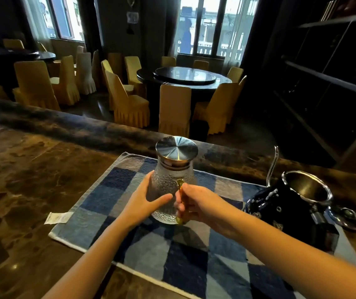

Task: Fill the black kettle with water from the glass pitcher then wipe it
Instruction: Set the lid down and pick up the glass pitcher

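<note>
Gripping the amber handle point(181, 186) of the glass pitcher point(168, 180), the right hand point(200, 206) seems set to lift. The left hand point(144, 199) cups its dimpled side for steadiness, mid-towel. The black kettle point(285, 210) stands lidless at the checked towel's point(172, 255) right edge.

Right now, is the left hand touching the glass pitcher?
Touching. The head view shows the left hand cupping the side of the glass pitcher, with the thumb across its front and no gap visible.
</note>
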Action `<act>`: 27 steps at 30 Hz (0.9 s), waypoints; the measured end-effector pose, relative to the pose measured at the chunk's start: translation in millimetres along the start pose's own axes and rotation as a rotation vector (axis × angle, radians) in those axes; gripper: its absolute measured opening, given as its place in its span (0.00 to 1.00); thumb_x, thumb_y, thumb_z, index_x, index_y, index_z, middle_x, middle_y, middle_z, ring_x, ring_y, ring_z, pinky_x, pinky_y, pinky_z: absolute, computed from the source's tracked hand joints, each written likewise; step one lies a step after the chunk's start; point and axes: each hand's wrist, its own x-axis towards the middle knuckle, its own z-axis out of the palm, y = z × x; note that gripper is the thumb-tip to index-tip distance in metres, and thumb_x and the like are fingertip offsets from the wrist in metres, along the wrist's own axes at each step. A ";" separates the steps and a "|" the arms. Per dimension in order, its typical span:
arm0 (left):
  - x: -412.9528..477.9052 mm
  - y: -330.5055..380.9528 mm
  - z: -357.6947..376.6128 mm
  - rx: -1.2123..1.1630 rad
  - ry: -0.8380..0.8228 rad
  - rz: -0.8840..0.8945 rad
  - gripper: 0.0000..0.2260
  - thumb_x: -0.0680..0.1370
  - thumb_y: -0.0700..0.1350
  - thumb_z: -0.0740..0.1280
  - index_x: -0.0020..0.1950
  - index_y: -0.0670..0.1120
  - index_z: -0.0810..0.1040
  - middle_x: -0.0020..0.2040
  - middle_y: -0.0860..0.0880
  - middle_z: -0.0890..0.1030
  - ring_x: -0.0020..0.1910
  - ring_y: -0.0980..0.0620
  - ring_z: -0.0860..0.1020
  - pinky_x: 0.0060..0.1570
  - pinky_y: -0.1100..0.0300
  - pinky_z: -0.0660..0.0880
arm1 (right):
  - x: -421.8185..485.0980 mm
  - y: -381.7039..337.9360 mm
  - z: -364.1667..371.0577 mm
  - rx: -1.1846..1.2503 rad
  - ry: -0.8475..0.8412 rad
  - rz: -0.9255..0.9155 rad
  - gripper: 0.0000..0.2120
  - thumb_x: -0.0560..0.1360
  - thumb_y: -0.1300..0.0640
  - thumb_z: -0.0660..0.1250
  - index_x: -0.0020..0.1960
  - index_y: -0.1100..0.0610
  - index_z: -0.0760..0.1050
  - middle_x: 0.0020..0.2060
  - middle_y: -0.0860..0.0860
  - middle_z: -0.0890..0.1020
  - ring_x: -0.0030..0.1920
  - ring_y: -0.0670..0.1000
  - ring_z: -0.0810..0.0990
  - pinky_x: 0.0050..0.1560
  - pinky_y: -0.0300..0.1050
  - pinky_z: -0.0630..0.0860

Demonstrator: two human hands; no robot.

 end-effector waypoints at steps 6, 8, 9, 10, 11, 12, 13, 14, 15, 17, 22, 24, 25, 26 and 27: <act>-6.4 1.5 18.6 0.009 0.110 0.041 0.37 0.68 0.53 0.74 0.67 0.59 0.51 0.62 0.57 0.63 0.62 0.59 0.65 0.56 0.67 0.66 | -7.9 12.2 -6.9 0.016 0.107 -0.067 0.22 0.83 0.48 0.50 0.36 0.54 0.71 0.26 0.49 0.69 0.30 0.48 0.70 0.39 0.42 0.68; -10.6 -0.3 25.0 0.011 0.144 0.029 0.41 0.66 0.59 0.73 0.70 0.58 0.51 0.64 0.57 0.62 0.64 0.57 0.64 0.60 0.61 0.66 | -8.0 13.7 -3.5 0.024 0.185 -0.083 0.22 0.82 0.48 0.52 0.33 0.54 0.69 0.24 0.48 0.67 0.28 0.47 0.66 0.35 0.40 0.65; -12.9 -0.9 28.0 0.010 0.157 0.013 0.43 0.64 0.62 0.72 0.72 0.57 0.51 0.66 0.56 0.62 0.65 0.56 0.65 0.62 0.58 0.67 | -8.8 14.3 -1.5 0.028 0.231 -0.087 0.23 0.82 0.48 0.53 0.31 0.54 0.68 0.23 0.47 0.66 0.27 0.46 0.65 0.32 0.39 0.64; -15.3 -1.7 30.6 0.003 0.168 0.001 0.45 0.63 0.65 0.70 0.72 0.56 0.52 0.68 0.54 0.63 0.66 0.55 0.66 0.64 0.54 0.68 | -10.2 15.2 1.0 0.032 0.271 -0.089 0.23 0.81 0.48 0.54 0.30 0.55 0.67 0.22 0.47 0.65 0.26 0.46 0.64 0.30 0.38 0.63; -17.6 -2.4 32.3 -0.007 0.173 -0.006 0.46 0.61 0.67 0.69 0.73 0.55 0.52 0.69 0.52 0.64 0.66 0.53 0.67 0.65 0.51 0.69 | -12.2 16.5 2.8 0.037 0.300 -0.092 0.23 0.81 0.48 0.55 0.29 0.55 0.66 0.21 0.47 0.65 0.25 0.46 0.63 0.28 0.37 0.62; -20.3 -2.6 33.7 -0.019 0.169 -0.004 0.47 0.61 0.68 0.69 0.73 0.55 0.52 0.69 0.51 0.65 0.67 0.52 0.68 0.65 0.50 0.69 | -14.8 17.8 4.5 0.045 0.318 -0.097 0.23 0.81 0.49 0.55 0.28 0.55 0.66 0.21 0.47 0.65 0.24 0.46 0.63 0.27 0.36 0.62; -22.9 -2.8 34.7 -0.031 0.161 0.004 0.46 0.61 0.68 0.68 0.73 0.55 0.52 0.69 0.50 0.65 0.67 0.52 0.68 0.65 0.50 0.70 | -17.8 18.8 5.0 0.053 0.333 -0.104 0.23 0.80 0.49 0.56 0.27 0.55 0.65 0.21 0.47 0.65 0.24 0.45 0.62 0.25 0.35 0.61; -26.1 -1.6 35.5 -0.048 0.149 0.013 0.44 0.62 0.67 0.67 0.73 0.56 0.53 0.69 0.51 0.66 0.67 0.52 0.68 0.65 0.52 0.70 | -21.2 19.2 4.5 0.058 0.350 -0.113 0.23 0.80 0.50 0.56 0.27 0.54 0.64 0.21 0.47 0.64 0.23 0.45 0.61 0.24 0.35 0.60; -30.2 0.2 36.8 -0.070 0.136 0.019 0.41 0.63 0.67 0.66 0.72 0.56 0.55 0.68 0.51 0.67 0.66 0.53 0.69 0.64 0.55 0.69 | -24.8 18.8 3.0 0.058 0.369 -0.125 0.23 0.80 0.51 0.57 0.27 0.54 0.63 0.21 0.46 0.64 0.22 0.44 0.61 0.24 0.34 0.60; -38.0 4.3 40.7 -0.129 0.115 0.026 0.39 0.64 0.66 0.65 0.71 0.56 0.56 0.67 0.52 0.69 0.64 0.56 0.71 0.59 0.63 0.70 | -32.8 16.3 -2.8 0.047 0.391 -0.152 0.23 0.79 0.52 0.58 0.26 0.54 0.62 0.21 0.46 0.63 0.21 0.44 0.60 0.22 0.34 0.59; -55.3 29.1 66.5 -0.315 0.181 0.047 0.41 0.63 0.61 0.67 0.71 0.46 0.61 0.63 0.49 0.75 0.57 0.62 0.76 0.51 0.70 0.75 | -60.0 7.8 -16.2 0.081 0.259 -0.160 0.24 0.79 0.52 0.57 0.25 0.53 0.62 0.21 0.47 0.61 0.22 0.46 0.57 0.25 0.39 0.56; -61.2 44.9 75.8 -0.350 0.235 0.077 0.38 0.63 0.60 0.68 0.69 0.47 0.63 0.62 0.48 0.76 0.58 0.56 0.77 0.53 0.64 0.77 | -73.4 -1.2 -22.9 0.074 0.219 -0.195 0.24 0.79 0.52 0.57 0.25 0.54 0.62 0.20 0.47 0.61 0.22 0.45 0.57 0.25 0.38 0.56; -63.4 55.6 78.6 -0.365 0.262 0.095 0.37 0.63 0.60 0.68 0.68 0.49 0.64 0.61 0.50 0.76 0.58 0.56 0.77 0.53 0.62 0.77 | -80.4 -8.3 -27.2 0.064 0.204 -0.223 0.24 0.79 0.52 0.57 0.24 0.54 0.62 0.20 0.47 0.61 0.21 0.45 0.57 0.24 0.37 0.56; -64.7 68.3 80.9 -0.381 0.288 0.114 0.35 0.63 0.60 0.69 0.67 0.52 0.65 0.60 0.52 0.76 0.58 0.57 0.78 0.53 0.62 0.77 | -87.5 -16.9 -32.4 0.054 0.194 -0.255 0.25 0.80 0.52 0.57 0.24 0.54 0.62 0.20 0.47 0.61 0.21 0.45 0.57 0.24 0.37 0.57; -66.1 82.8 82.6 -0.397 0.312 0.141 0.33 0.63 0.59 0.69 0.66 0.55 0.66 0.60 0.54 0.77 0.57 0.58 0.78 0.52 0.63 0.77 | -94.2 -26.7 -38.1 0.050 0.187 -0.295 0.24 0.80 0.52 0.57 0.25 0.54 0.62 0.20 0.48 0.61 0.21 0.45 0.57 0.23 0.37 0.56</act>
